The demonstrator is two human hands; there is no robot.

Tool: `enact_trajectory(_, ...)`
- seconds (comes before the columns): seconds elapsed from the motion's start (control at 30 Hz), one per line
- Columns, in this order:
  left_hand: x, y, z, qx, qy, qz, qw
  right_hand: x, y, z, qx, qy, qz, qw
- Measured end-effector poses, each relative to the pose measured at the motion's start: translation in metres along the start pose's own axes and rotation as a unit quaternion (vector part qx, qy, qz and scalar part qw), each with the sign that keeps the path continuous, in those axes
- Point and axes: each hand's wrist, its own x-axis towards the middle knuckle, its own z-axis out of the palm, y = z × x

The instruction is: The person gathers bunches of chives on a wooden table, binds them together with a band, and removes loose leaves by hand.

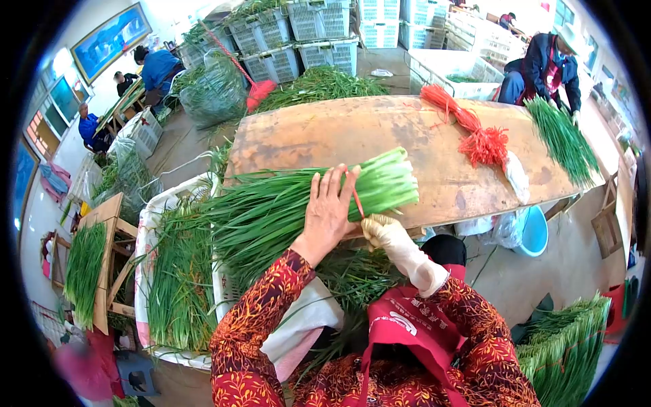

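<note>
A thick bundle of garlic chives (271, 200) lies across the near left edge of the wooden table, its pale cut ends (390, 178) pointing right. My bare left hand (327, 210) grips the bundle from above, fingers laid over the stalks. Just right of those fingers, a red tie (356, 197) crosses the bundle. Low at the table edge, my gloved right hand (383, 234) is closed on the lower end of this tie. The underside of the bundle is hidden.
Red ties (468, 125) lie farther back on the table (325, 129). A co-worker (546, 68) handles chives at the far right. A white crate (146, 271) of greens stands at left, tied chives (569, 346) at lower right, a blue basin (534, 232) below the table.
</note>
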Motion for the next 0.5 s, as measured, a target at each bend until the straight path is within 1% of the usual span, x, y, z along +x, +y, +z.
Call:
enact_trajectory(0.03, 0.008, -0.005, 0.0, -0.037, 0.034, -0.006, 0.999, 0.004, -0.012, 0.002, 0.004, 0.004, -0.02, 1.0)
enact_trajectory(0.07, 0.017, -0.01, -0.001, -0.059, 0.019, -0.019, 0.998, 0.008, -0.022, 0.005, 0.009, 0.008, -0.04, 0.999)
enact_trajectory(0.1, 0.026, -0.014, -0.001, -0.081, 0.004, -0.031, 0.996, 0.013, -0.03, 0.009, 0.043, 0.021, -0.022, 0.999)
enact_trajectory(0.13, 0.032, -0.018, -0.001, -0.103, -0.01, -0.044, 0.994, 0.014, -0.035, 0.013, 0.05, 0.011, -0.025, 0.998)
enact_trajectory(0.17, 0.036, -0.022, 0.007, -0.09, 0.011, -0.031, 0.995, 0.014, -0.041, 0.016, 0.057, 0.002, -0.027, 0.998)
enact_trajectory(0.2, 0.036, -0.024, 0.017, -0.032, 0.023, -0.017, 0.999, 0.015, -0.043, 0.02, 0.065, -0.007, -0.027, 0.998)
enact_trajectory(0.23, 0.034, -0.024, 0.028, 0.026, 0.035, -0.004, 0.999, 0.023, -0.03, 0.02, 0.05, 0.008, -0.043, 0.998)
enact_trajectory(0.27, 0.035, -0.023, 0.028, 0.084, 0.047, 0.009, 0.995, 0.019, -0.026, 0.02, 0.052, -0.009, -0.045, 0.998)
enact_trajectory(0.3, 0.035, -0.025, 0.028, 0.046, 0.079, 0.023, 0.996, 0.019, -0.022, 0.021, 0.05, -0.009, -0.053, 0.997)
enact_trajectory(0.4, 0.036, -0.023, 0.019, -0.07, 0.031, -0.001, 0.997, 0.013, -0.022, 0.02, 0.039, -0.005, -0.081, 0.996)
enact_trajectory(0.43, 0.034, -0.024, 0.021, -0.075, 0.041, 0.003, 0.996, 0.011, -0.028, 0.016, -0.012, 0.012, -0.02, 1.0)
enact_trajectory(0.47, 0.033, -0.024, 0.02, -0.071, 0.049, 0.001, 0.996, 0.012, -0.024, 0.002, -0.024, -0.04, -0.014, 0.999)
enact_trajectory(0.5, 0.031, -0.02, 0.018, -0.07, 0.055, 0.001, 0.996, 0.004, -0.037, -0.004, -0.064, -0.033, 0.005, 0.997)
